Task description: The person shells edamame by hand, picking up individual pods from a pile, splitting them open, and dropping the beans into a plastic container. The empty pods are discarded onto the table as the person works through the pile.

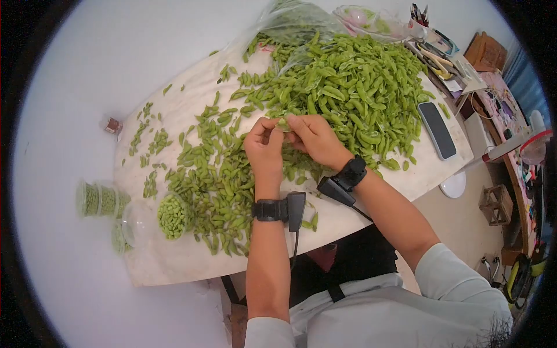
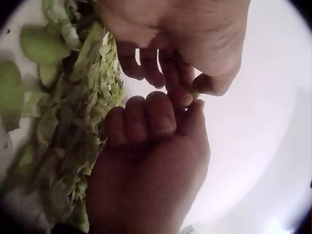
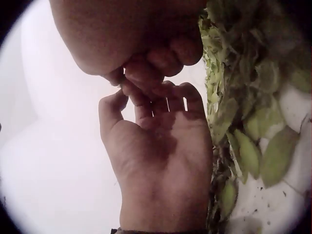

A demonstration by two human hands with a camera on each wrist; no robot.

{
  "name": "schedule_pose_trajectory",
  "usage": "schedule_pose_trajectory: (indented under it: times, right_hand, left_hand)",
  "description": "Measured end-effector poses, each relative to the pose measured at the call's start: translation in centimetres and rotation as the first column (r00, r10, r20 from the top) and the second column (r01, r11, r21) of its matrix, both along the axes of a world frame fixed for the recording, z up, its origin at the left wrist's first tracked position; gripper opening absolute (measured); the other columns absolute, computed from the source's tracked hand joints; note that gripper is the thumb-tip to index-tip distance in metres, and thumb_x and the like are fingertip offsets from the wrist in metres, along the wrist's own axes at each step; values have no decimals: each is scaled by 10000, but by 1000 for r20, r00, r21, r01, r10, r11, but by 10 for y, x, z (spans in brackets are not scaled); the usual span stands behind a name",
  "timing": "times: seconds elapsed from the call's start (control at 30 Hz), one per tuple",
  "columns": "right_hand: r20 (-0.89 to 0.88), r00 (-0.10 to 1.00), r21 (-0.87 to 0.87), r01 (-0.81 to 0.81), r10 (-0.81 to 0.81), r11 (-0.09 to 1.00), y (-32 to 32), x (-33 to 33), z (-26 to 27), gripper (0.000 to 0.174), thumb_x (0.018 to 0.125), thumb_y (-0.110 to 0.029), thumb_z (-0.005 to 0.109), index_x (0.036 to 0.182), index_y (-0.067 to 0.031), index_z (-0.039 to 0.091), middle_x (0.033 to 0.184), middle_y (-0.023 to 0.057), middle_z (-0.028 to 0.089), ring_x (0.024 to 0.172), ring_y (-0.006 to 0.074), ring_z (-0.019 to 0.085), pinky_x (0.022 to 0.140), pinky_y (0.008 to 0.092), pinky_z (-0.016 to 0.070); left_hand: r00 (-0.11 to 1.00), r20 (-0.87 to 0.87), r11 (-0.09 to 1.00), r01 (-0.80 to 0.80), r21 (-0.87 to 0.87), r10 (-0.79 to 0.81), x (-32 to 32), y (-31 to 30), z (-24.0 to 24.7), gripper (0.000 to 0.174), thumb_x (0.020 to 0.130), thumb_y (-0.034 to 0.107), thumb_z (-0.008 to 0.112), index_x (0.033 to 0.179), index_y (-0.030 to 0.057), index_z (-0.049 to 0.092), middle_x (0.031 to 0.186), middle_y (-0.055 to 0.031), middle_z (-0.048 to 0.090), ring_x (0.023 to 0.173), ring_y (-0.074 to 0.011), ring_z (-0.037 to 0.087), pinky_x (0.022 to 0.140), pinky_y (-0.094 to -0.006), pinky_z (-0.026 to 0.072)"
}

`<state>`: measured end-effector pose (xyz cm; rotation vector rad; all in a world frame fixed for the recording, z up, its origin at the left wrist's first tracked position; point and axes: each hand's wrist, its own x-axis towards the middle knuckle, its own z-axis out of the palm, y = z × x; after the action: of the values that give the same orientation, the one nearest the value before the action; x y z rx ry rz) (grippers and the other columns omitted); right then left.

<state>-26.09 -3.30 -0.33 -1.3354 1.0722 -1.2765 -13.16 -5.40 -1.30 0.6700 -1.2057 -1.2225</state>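
Observation:
Over the middle of the table, both hands meet at a small green edamame pod [image 1: 283, 124], pinched between thumbs and forefingers. The left hand [image 1: 266, 145] grips it from the left, its other fingers curled into the palm in the left wrist view. From the right, the right hand [image 1: 318, 140] pinches at the same spot, its remaining fingers loosely bent. Fingertips hide most of the pod in both wrist views. Behind the hands rises a big heap of edamame pods [image 1: 360, 87]. Scattered pods [image 1: 214, 168] lie below and left of the hands.
A clear tub of shelled beans [image 1: 173, 217] stands at the table's left front, beside a clear round lid [image 1: 137, 223] and more bean-filled containers [image 1: 98, 199]. A phone [image 1: 438, 130] lies near the right edge. Behind the heap is a clear plastic bag [image 1: 296, 23].

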Motion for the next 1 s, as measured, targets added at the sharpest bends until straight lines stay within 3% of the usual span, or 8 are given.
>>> schedule_pose_trajectory:
  times: [0.17, 0.27, 0.37, 0.47, 0.57, 0.7, 0.8, 1.0]
  right_hand:
    - [-21, 994, -114, 101, -104, 988, -6, -3, -7, 510, 968, -359, 442, 633, 25, 470, 534, 20, 440, 503, 113, 393, 474, 300, 342]
    - [-58, 987, -118, 140, -148, 983, -9, -7, -11, 519, 967, -361, 441, 620, 25, 459, 525, 21, 421, 502, 111, 377, 466, 308, 322]
    - [-54, 984, -91, 162, -167, 983, -7, -7, -8, 516, 964, -361, 444, 621, 25, 456, 525, 20, 417, 504, 109, 363, 467, 311, 315]
    - [-23, 980, -57, 198, -200, 979, -5, -6, -5, 505, 961, -363, 447, 628, 16, 456, 535, 16, 425, 511, 106, 365, 478, 305, 321]
    - [11, 976, -67, 220, -219, 973, -10, -3, -10, 495, 961, -367, 445, 636, 6, 453, 543, 6, 426, 516, 104, 372, 489, 296, 326]
    - [11, 980, -66, 198, -197, 978, -9, -2, -11, 480, 970, -366, 434, 640, -18, 441, 549, -16, 404, 514, 97, 365, 492, 289, 322]
    - [84, 986, -64, 151, -145, 986, -4, -1, -3, 451, 980, -345, 433, 639, -50, 417, 555, -29, 367, 518, 82, 334, 489, 278, 309]
    - [79, 989, -112, 136, -127, 984, -5, 0, -6, 443, 977, -332, 445, 645, -39, 419, 570, -22, 391, 538, 81, 361, 508, 260, 323]
  left_hand:
    - [984, -1, 980, -179, -91, 180, -15, 8, 16, 97, 811, -36, 579, 898, -1, 604, 808, -1, 552, 695, -61, 498, 641, -197, 413]
    - [964, 219, 964, -92, -250, 149, -6, -1, 1, 144, 797, -50, 592, 924, 12, 621, 824, -10, 555, 682, -70, 498, 636, -204, 419]
    - [965, 232, 970, -68, -235, 124, -7, -1, -1, 146, 801, -29, 613, 934, 28, 630, 817, -8, 561, 673, -70, 500, 624, -213, 427]
    - [931, 353, 986, -36, -165, 93, -3, 1, 2, 126, 838, -20, 622, 958, 4, 592, 899, -19, 601, 798, -66, 543, 708, -221, 453]
    - [901, 398, 974, -94, -205, 171, -5, 2, 5, 98, 860, 9, 610, 955, 6, 590, 877, -23, 601, 785, -69, 542, 700, -231, 459]
    - [830, 400, 878, -203, -434, 389, -7, 4, 19, 88, 898, 71, 574, 958, 9, 587, 845, -33, 605, 761, -96, 547, 697, -248, 466]
    - [857, 399, 937, -240, -252, 327, 4, 21, 44, 101, 888, 75, 586, 971, 17, 593, 857, -40, 612, 765, -104, 557, 704, -250, 470]
    - [547, 608, 818, -400, -413, 575, 132, 65, 74, 117, 825, 20, 646, 939, 38, 627, 890, -36, 632, 744, -87, 552, 682, -227, 459]
